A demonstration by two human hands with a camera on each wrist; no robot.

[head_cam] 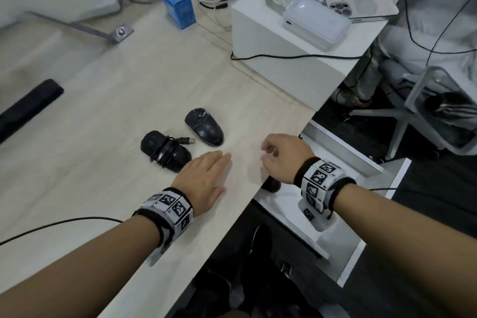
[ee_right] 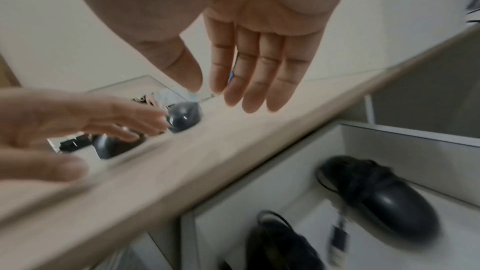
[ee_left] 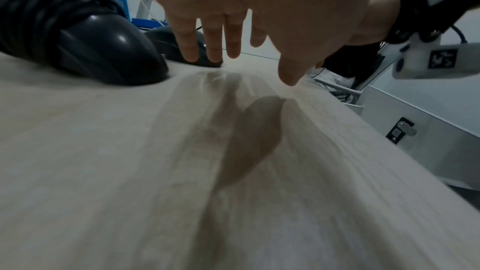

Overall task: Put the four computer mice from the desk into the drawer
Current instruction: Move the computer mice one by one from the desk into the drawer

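Two black mice on the surface [head_cam: 129, 85]: cord-wrapped mouse [head_cam: 165, 151] beside bare mouse [head_cam: 205, 126]. Two more mice [ee_right: 381, 196] lie in the open drawer [head_cam: 348, 261]. Left grip [head_cam: 204, 181] spread flat, empty, near the wrapped one. Right grip [head_cam: 281, 157] loosely spread, empty, over the surface edge.

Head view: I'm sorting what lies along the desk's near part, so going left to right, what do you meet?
Wrapped mouse → USB plug → bare mouse → left hand → right hand → drawer.
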